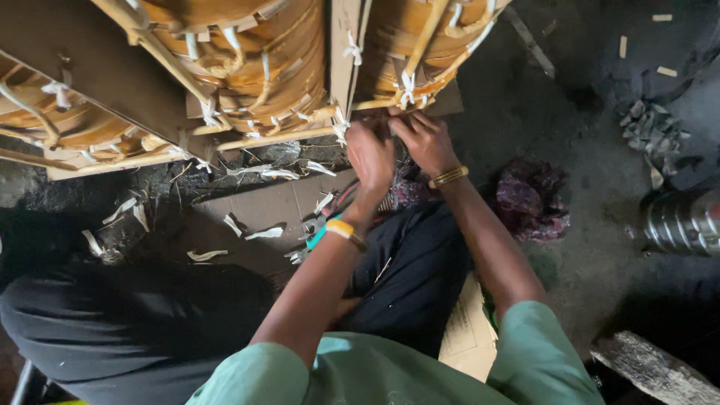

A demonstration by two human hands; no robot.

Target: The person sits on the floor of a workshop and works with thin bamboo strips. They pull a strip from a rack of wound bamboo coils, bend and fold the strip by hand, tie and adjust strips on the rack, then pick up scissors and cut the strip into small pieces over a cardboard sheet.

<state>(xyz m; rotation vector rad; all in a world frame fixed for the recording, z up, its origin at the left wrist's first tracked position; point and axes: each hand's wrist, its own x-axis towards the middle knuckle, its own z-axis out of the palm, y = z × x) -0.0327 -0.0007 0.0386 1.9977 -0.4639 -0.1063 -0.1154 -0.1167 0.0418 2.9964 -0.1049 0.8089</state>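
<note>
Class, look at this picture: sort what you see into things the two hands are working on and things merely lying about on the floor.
In hand:
left hand
right hand
bundle of curved wooden strips
white tie strips on its frame

Lying about:
loose white scraps
flat cardboard
crumpled dark red cloth
metal container
pile of grey chips
wooden log

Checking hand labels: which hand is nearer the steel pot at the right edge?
Right. The right hand, with the gold bangle, is on the pot's side, though well apart from it. The left hand, beside it, is farther away. Both work at the tied bundle.
</note>
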